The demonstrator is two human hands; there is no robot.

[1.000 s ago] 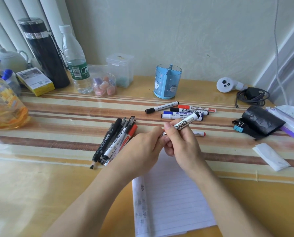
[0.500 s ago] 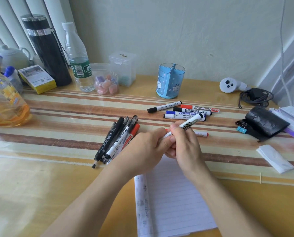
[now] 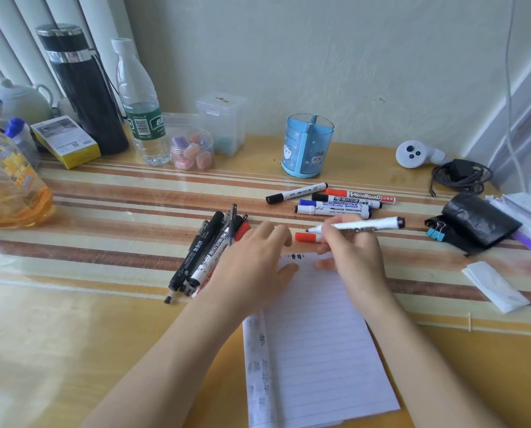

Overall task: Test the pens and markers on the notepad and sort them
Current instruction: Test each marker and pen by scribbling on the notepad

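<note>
Parted since the earlier frame, right grip point(image 3: 353, 254) is closed on marker point(image 3: 375, 224), left grip point(image 3: 252, 261) laid flat; testing step, tip to be lowered onto notepad point(image 3: 319, 335) below.

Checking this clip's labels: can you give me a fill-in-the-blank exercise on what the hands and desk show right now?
1. The right hand grips a white marker whose tip points to the person's ___.
2. The left hand holds ___.
3. The pen holder near the wall is ___ in colour.

Missing words: left; nothing; blue.
</note>
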